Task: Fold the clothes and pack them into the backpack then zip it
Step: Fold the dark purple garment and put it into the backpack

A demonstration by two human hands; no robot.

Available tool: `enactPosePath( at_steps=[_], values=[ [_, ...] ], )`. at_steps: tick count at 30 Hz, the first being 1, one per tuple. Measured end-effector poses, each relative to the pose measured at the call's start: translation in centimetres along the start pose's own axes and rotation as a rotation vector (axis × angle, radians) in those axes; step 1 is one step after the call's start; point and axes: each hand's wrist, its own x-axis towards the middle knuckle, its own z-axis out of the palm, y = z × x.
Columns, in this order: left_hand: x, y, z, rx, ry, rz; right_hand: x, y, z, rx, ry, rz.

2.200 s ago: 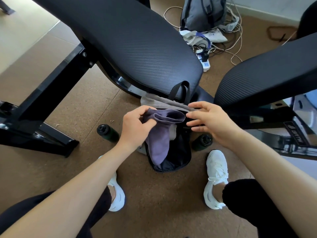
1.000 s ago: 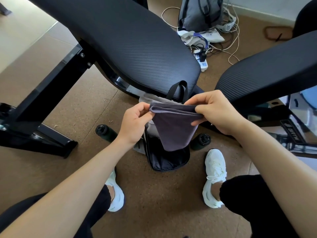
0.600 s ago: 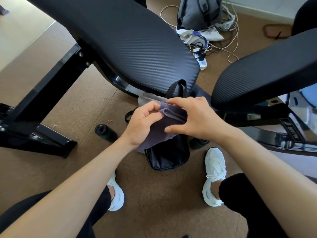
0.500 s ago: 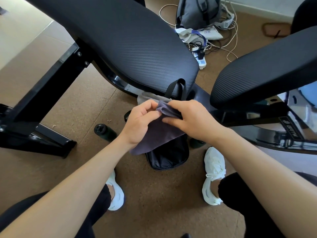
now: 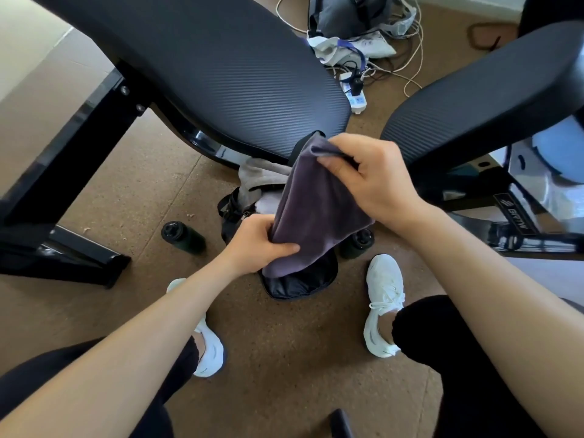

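Observation:
A dark purple cloth point(image 5: 313, 213) hangs folded between my hands above the black backpack point(image 5: 300, 281) on the floor. My right hand point(image 5: 369, 178) pinches the cloth's top edge near the bench pad. My left hand point(image 5: 259, 245) grips its lower left side. The cloth hides most of the backpack's opening. A grey garment point(image 5: 259, 178) lies bunched at the backpack's far end, under the bench.
Two black padded bench pads point(image 5: 227, 77) point(image 5: 483, 86) slope over the floor on a black frame point(image 5: 63, 191). Dark bottles point(image 5: 183, 237) point(image 5: 357, 243) lie on either side of the backpack. My white shoes point(image 5: 384, 305) flank it. Another bag and cables point(image 5: 357, 30) lie beyond.
My hands moved apart along the cloth: the right one lifted the top edge up, the left slid down to the lower side. The cloth now hangs longer over the backpack.

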Motion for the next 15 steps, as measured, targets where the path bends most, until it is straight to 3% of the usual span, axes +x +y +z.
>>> enactPosePath(
  at_steps=[4,9,12,15],
  values=[
    [-0.5,-1.4,0.0,0.126,-0.113,-0.121,0.0,2.1,-1.6,0.012,0.139,0.138],
    [-0.5,-2.0,-0.8,0.067,-0.159,-0.278,-0.4,4.0,-2.6,-0.019,0.214,0.287],
    [-0.5,-1.5,-1.2,-0.093,-0.059,-0.391,-0.4,4.5,-2.7,-0.02,0.222,0.402],
    [-0.3,-1.2,-1.7,-0.46,0.214,-0.51,-0.3,5.0,-2.8,-0.028,0.236,0.521]
  ],
)
